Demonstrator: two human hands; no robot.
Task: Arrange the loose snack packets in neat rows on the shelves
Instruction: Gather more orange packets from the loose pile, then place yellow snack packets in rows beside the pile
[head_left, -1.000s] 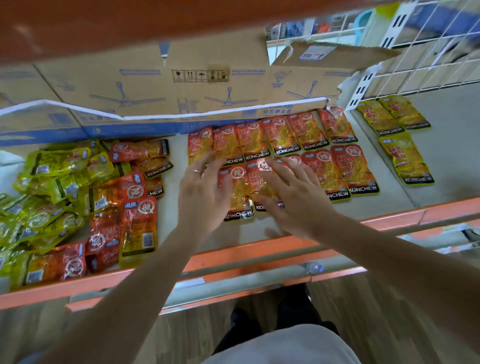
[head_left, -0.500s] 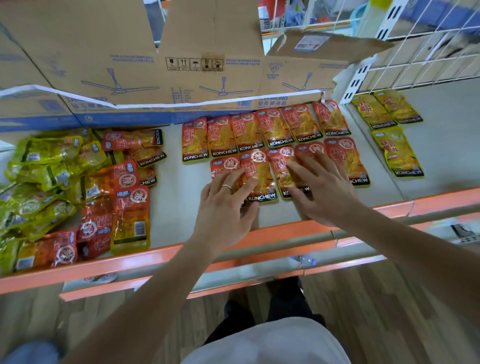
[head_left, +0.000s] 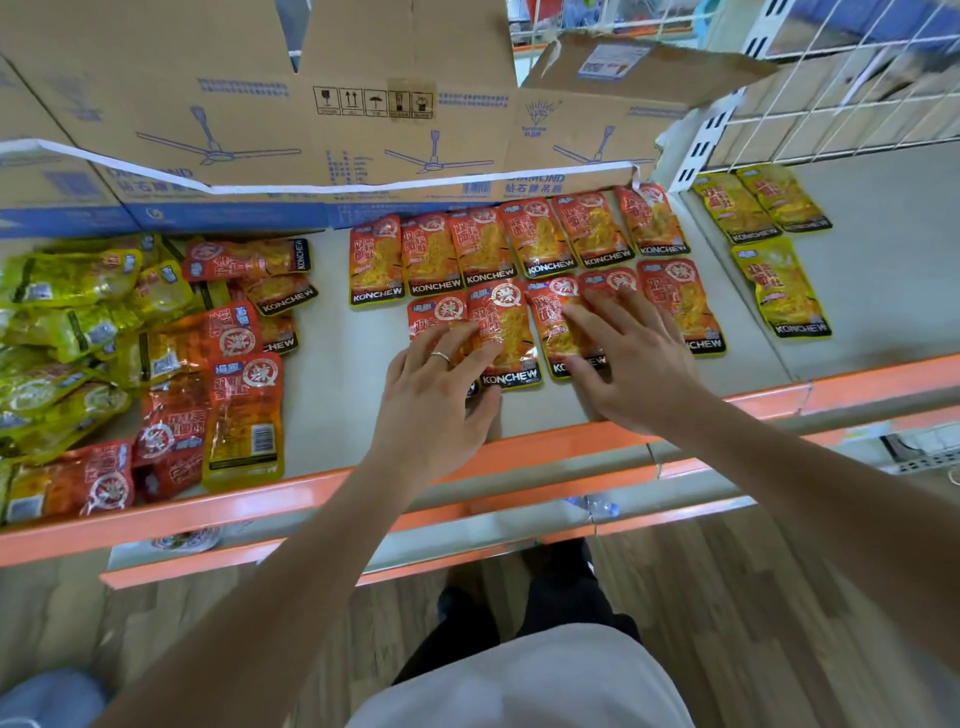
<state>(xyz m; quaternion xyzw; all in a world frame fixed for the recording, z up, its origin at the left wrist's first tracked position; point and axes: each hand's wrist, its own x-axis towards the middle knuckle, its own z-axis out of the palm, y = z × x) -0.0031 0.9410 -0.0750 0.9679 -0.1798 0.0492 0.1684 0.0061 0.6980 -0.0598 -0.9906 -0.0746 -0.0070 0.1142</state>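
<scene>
On the shelf (head_left: 332, 405), below a cardboard box (head_left: 260, 104), orange packets are laid in a back row (head_left: 535, 239) and a front row (head_left: 506, 332). The left hand (head_left: 436, 395) is pressed flat on the front row's left packets, fingers (head_left: 470, 345) straight and spread; the right hand (head_left: 628, 364) is pressed likewise just beside it (nothing gripped). A loose pile (head_left: 156, 353) of orange and green packets is heaped at the shelf's left end; yellow packets (head_left: 779, 280) are seen far right.

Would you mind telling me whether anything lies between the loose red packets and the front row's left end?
Nothing visible: only bare shelf separates the loose red packets from the front row under the left hand.
</scene>
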